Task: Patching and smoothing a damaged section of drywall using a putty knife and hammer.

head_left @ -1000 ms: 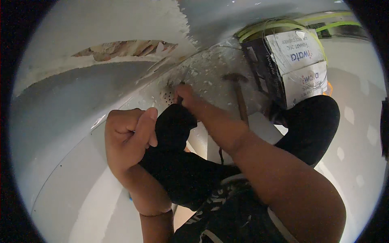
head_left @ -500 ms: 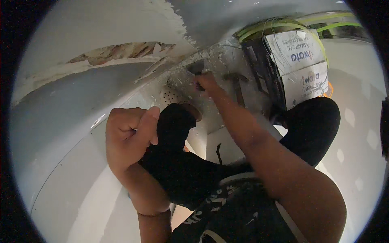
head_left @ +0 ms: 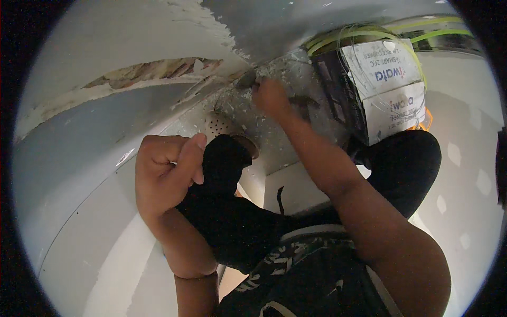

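My right hand (head_left: 270,98) reaches forward to the debris-strewn floor corner, blurred, its fingers closed on a small dark tool (head_left: 247,79) that touches the base of the wall. My left hand (head_left: 166,171) is a closed fist with the thumb on top and holds nothing; it rests against my black-trousered knee (head_left: 224,158). A hammer (head_left: 305,101) lies on the floor just right of my right hand. A round perforated floor drain (head_left: 217,126) sits beside the knee, partly hidden by it.
A dark box (head_left: 388,87) with white labels and green straps stands at the far right. The grey wall (head_left: 79,137) on the left has a broken strip (head_left: 150,71) showing bare material. White chips (head_left: 274,140) litter the corner floor.
My right hand has moved from beside the drain up and away to the wall's base. The left fist has stayed on the knee.
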Demonstrator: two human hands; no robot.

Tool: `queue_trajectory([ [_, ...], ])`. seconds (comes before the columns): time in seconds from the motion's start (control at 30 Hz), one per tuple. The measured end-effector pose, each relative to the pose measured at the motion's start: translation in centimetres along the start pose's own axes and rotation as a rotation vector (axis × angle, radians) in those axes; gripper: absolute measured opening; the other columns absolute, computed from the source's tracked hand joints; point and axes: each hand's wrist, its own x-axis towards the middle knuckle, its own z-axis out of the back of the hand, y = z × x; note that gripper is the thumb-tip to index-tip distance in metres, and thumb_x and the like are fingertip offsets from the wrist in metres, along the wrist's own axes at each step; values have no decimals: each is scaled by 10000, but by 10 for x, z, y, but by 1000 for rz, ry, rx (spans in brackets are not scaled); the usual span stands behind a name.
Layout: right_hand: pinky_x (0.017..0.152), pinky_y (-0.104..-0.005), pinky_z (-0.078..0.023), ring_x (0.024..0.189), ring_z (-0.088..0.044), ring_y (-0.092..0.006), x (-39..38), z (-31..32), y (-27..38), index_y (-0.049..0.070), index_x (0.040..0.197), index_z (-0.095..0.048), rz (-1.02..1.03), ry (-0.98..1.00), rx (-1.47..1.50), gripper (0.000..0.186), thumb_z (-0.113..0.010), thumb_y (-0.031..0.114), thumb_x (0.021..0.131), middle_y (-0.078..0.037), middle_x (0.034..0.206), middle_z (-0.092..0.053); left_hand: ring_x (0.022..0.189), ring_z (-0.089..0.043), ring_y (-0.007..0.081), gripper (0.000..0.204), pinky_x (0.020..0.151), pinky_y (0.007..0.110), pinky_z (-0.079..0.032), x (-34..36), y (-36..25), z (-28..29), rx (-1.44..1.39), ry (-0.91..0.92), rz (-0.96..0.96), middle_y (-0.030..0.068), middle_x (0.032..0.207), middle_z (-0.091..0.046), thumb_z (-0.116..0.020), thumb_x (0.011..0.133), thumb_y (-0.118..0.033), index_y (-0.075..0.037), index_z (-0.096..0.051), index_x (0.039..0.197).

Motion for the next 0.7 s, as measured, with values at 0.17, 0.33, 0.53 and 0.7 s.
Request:
queue_trajectory([
  [0.17,820,-495,-509,875,-639,-423,12,1,-5,37,1040,-666,12,10,-234,303,-600,245,830,-233,909,-666,382,-397,86,428,412,284,-269,7,2,-3,-20,18,-17,38,436,-521,-608,893,-50,-17,-542,472],
  [0.33,816,-479,-520,860,-646,-415,-19,-7,13,41,1041,-664,-45,-43,47,295,-590,247,843,-220,892,-673,351,-369,101,436,394,279,-275,-5,10,3,-13,-37,-101,38,418,-506,-629,881,-87,-51,-541,455],
  [0.53,815,-486,-517,862,-651,-414,9,-8,-17,39,1038,-657,-18,28,-171,274,-560,234,872,-224,892,-673,348,-367,101,421,392,280,-276,3,7,-4,-10,2,-139,35,420,-516,-623,874,-54,-57,-538,462],
  [0.7,813,-477,-522,894,-654,-406,-8,-12,11,41,1009,-655,-81,48,-86,249,-566,226,867,-218,949,-676,349,-363,103,422,396,277,-272,-9,7,0,-47,-46,-123,34,416,-510,-624,875,-54,-64,-535,463],
])
